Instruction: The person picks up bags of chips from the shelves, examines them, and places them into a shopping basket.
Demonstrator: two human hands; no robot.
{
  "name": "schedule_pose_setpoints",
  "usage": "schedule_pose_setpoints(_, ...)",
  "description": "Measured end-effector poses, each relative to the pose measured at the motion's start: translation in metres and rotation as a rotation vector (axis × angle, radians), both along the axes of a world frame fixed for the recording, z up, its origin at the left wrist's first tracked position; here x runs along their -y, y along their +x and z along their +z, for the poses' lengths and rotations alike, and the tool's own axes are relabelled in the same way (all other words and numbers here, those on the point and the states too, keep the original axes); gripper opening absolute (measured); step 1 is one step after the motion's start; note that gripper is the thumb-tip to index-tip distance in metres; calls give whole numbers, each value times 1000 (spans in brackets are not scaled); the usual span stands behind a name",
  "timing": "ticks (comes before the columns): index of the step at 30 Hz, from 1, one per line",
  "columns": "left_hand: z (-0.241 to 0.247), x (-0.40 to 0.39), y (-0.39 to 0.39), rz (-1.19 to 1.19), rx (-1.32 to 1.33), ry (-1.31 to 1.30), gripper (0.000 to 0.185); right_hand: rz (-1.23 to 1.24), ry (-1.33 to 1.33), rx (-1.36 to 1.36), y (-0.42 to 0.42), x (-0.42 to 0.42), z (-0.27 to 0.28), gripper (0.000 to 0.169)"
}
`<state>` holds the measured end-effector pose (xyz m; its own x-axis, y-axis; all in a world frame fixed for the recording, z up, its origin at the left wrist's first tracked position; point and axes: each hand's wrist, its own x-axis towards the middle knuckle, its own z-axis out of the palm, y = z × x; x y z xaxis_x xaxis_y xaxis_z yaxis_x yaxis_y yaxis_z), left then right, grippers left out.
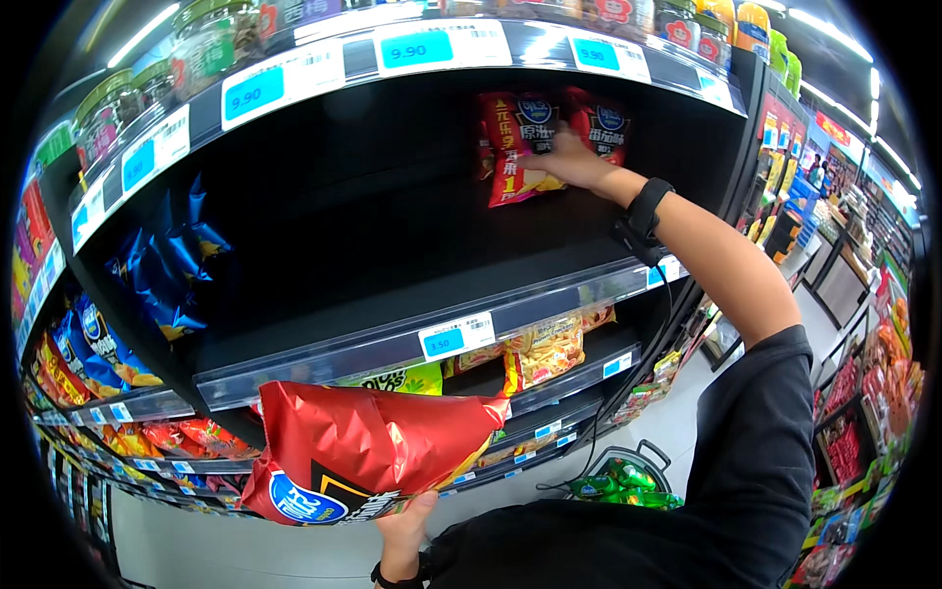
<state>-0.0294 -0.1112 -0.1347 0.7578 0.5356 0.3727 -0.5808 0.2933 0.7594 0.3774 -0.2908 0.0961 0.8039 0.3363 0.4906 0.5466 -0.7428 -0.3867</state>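
Note:
My left hand [408, 519] holds a large red bag of chips [368, 442] from below, in front of the shelf's lower levels. Up on the dark shelf, my right hand [574, 162] reaches in from the right and touches the front of a red chip bag [511, 173]. That bag stands upright near the shelf's right side, with another red chip bag [607, 125] beside it. My right fingertips are blurred against the packs, so whether they grip one is unclear. A black band with a cable is on my right wrist.
Blue chip bags [165, 272] stand at the far left. A clear price rail [353, 353] edges the shelf, above yellow snack packs [548, 350]. Jars [213, 51] line the shelf overhead. On the floor, a basket [647, 460] holds green packs; a cable hangs beside it.

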Motion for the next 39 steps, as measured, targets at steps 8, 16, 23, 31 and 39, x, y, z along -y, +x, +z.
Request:
schedule_pose_setpoints(8, -9, -12, -12, 97, -11, -16, 81, 243, 400, -699, 57, 27, -12, 88)
schedule_pose_setpoints(16, -8, -15, -29, 184, -56, -34, 79, 371, 486, -866, 49, 24, -8, 42)
schedule_pose_setpoints(23, -6, -20, -41, 255, -148, -29, 84, 311, 509, -908, 51, 24, -7, 43)
schedule_pose_setpoints(31, -5, -22, -45, 255, -69, -71, 75, 493, 555, -1052, 37, 13, -15, 44)
schedule_pose_setpoints(39, 0, -19, -47, 274, -100, -78, 73, 293, 458, -996, 30, 17, -8, 46)
